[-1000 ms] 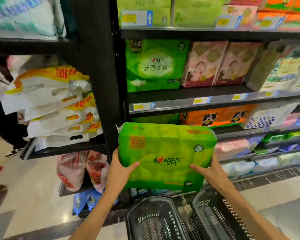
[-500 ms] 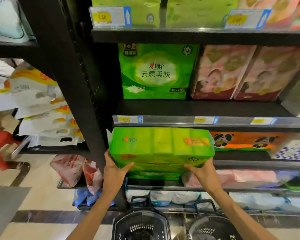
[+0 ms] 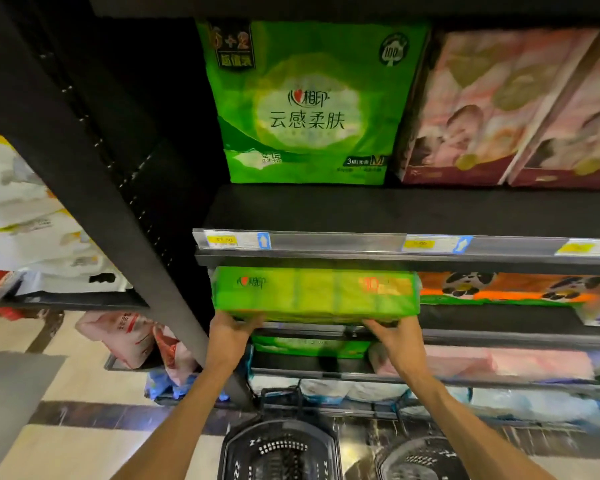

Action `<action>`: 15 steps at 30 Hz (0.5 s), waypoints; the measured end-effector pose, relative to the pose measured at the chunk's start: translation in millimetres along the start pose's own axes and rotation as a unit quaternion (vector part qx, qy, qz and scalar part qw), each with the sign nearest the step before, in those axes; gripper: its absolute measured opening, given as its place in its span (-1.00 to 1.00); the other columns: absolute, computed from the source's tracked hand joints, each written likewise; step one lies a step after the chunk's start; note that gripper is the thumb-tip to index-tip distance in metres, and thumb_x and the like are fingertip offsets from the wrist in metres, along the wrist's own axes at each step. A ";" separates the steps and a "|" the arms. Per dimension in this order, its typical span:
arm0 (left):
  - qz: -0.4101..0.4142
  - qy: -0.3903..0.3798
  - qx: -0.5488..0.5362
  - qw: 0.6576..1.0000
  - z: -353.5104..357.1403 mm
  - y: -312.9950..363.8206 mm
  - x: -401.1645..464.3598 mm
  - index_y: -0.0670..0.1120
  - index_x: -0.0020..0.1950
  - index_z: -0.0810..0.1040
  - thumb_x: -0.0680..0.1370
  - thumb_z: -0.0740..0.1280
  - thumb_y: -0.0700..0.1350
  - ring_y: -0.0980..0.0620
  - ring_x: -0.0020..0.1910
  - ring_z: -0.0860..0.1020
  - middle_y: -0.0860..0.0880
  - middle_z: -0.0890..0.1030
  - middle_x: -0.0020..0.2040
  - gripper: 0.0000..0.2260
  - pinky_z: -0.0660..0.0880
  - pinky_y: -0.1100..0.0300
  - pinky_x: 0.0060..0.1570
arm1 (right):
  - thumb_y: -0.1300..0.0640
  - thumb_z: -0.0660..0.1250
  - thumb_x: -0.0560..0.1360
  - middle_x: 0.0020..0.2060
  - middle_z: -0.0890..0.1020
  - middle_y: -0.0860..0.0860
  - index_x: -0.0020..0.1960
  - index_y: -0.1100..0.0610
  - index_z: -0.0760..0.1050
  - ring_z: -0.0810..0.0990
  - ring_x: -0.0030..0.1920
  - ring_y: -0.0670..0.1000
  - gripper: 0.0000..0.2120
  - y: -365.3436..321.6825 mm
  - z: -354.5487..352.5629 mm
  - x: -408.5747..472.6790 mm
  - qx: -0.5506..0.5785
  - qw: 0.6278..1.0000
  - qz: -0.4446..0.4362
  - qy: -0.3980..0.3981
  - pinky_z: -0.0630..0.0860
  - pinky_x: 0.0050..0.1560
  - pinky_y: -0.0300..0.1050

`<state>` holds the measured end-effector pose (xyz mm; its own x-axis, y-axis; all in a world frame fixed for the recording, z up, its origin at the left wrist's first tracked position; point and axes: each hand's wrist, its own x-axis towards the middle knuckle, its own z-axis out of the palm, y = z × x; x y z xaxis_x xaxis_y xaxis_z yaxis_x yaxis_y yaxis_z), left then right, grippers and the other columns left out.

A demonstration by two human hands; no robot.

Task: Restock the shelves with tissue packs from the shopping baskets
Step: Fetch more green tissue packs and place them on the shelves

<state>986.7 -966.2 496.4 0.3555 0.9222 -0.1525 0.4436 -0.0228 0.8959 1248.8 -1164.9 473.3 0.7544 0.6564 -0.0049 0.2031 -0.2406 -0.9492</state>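
A wide green tissue pack (image 3: pixel 312 294) lies flat at the left end of a black shelf (image 3: pixel 499 320), just under the price rail (image 3: pixel 343 242). My left hand (image 3: pixel 231 336) holds its lower left corner and my right hand (image 3: pixel 392 336) holds its lower right edge, fingers tucked beneath it. Two black shopping baskets (image 3: pixel 281 452) (image 3: pixel 420 459) stand on the floor below my arms.
A tall green tissue bag (image 3: pixel 309 102) and pink packs (image 3: pixel 492 109) fill the shelf above. Orange panda packs (image 3: pixel 499 287) lie right of my pack. A black upright post (image 3: pixel 118 220) runs close on the left. Another green pack (image 3: pixel 309 344) sits one shelf lower.
The green pack has gone up from waist height, turned flat and moved forward into the shelf opening. My view has closed in on the shelves.
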 end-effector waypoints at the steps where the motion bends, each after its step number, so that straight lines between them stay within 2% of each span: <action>1: 0.004 0.016 0.020 1.000 1.5 -2.1 9.6 -0.18 0.04 0.55 0.42 0.60 -0.19 -0.12 -0.07 0.66 -0.09 0.69 -0.13 -0.70 0.59 0.12 -0.08 | 0.24 0.61 0.41 0.15 0.69 -0.01 0.35 0.14 0.47 0.66 0.16 -0.13 -0.43 -5.0 1.4 6.4 -0.013 1.000 0.000 0.000 0.60 0.26 -0.02; 3: -0.004 0.015 0.020 1.000 3.7 7.3 25.5 -0.23 0.31 0.43 0.42 0.60 -0.17 -0.02 -0.01 0.59 -0.11 0.64 0.03 -0.45 0.50 0.21 -0.02 | 0.23 0.60 0.43 0.16 0.67 -0.05 0.38 0.07 0.38 0.65 0.18 -0.11 -0.38 -7.4 2.6 22.8 -0.022 1.000 0.003 -0.008 0.58 0.26 -0.12; 4: -0.001 0.009 0.019 1.000 6.8 8.2 34.2 -0.22 0.43 0.34 0.44 0.60 -0.17 0.01 0.07 0.57 -0.10 0.61 0.14 -0.33 0.46 0.26 0.05 | 0.22 0.60 0.43 0.17 0.66 -0.04 0.37 0.04 0.34 0.65 0.19 -0.08 -0.37 -11.1 4.3 28.8 -0.022 1.000 0.009 -0.009 0.57 0.27 -0.10; 6: 0.021 0.011 0.015 1.000 11.0 16.1 46.5 -0.18 0.55 0.23 0.46 0.58 -0.14 -0.04 0.24 0.55 -0.13 0.58 0.31 -0.23 0.42 0.25 0.18 | 0.17 0.60 0.44 0.18 0.64 0.01 0.32 0.04 0.32 0.63 0.20 0.01 -0.40 -15.7 7.7 39.3 -0.022 0.999 0.029 -0.009 0.55 0.32 0.08; 8: 0.005 0.017 0.011 1.000 18.2 13.4 58.3 -0.15 0.60 0.16 0.46 0.58 -0.12 -0.15 0.34 0.53 -0.17 0.53 0.39 -0.16 0.41 0.14 0.29 | 0.18 0.59 0.44 0.19 0.61 0.05 0.31 0.09 0.32 0.59 0.21 0.05 -0.41 -18.8 13.3 48.0 -0.030 0.999 0.043 -0.006 0.50 0.36 0.11; 10: -0.020 0.028 -0.014 0.999 24.6 5.3 64.4 -0.15 0.62 0.09 0.42 0.61 -0.16 -0.17 0.41 0.47 -0.19 0.47 0.45 -0.07 0.37 0.04 0.42 | 0.20 0.61 0.42 0.23 0.58 0.08 0.37 0.15 0.30 0.56 0.25 0.06 -0.34 -19.8 20.1 50.3 -0.035 0.998 0.052 0.010 0.47 0.39 0.04; 12: -0.042 0.035 -0.028 0.998 34.3 -8.7 64.0 -0.19 0.60 0.10 0.37 0.65 -0.19 -0.18 0.43 0.45 -0.21 0.45 0.45 -0.03 0.36 0.02 0.45 | 0.19 0.63 0.40 0.25 0.55 0.09 0.40 0.18 0.27 0.55 0.26 0.07 -0.27 -12.6 25.8 47.3 -0.029 0.997 0.066 0.023 0.47 0.37 -0.04; 14: -0.052 0.024 -0.046 0.997 47.0 -23.6 65.0 -0.23 0.54 0.15 0.33 0.68 -0.10 -0.20 0.38 0.48 -0.23 0.48 0.40 -0.03 0.41 0.04 0.40 | 0.20 0.63 0.39 0.24 0.56 0.08 0.43 0.17 0.25 0.56 0.22 0.03 -0.23 -3.7 30.7 41.1 -0.024 0.997 0.077 0.016 0.46 0.28 -0.25; 15: -0.055 0.034 -0.051 0.997 53.5 -28.5 66.7 -0.23 0.53 0.17 0.27 0.69 0.02 -0.19 0.37 0.49 -0.23 0.49 0.38 0.02 0.41 0.00 0.40 | 0.22 0.62 0.41 0.23 0.57 0.06 0.44 0.16 0.25 0.56 0.20 0.01 -0.24 2.2 33.4 40.0 -0.026 0.996 0.078 0.019 0.43 0.18 -0.39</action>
<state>1041.7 -924.7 438.4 0.2509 0.9409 -0.2274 0.3893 0.1170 0.9137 1258.5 -1115.2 460.5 0.8023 0.5809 -0.1376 0.1137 -0.3749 -0.9201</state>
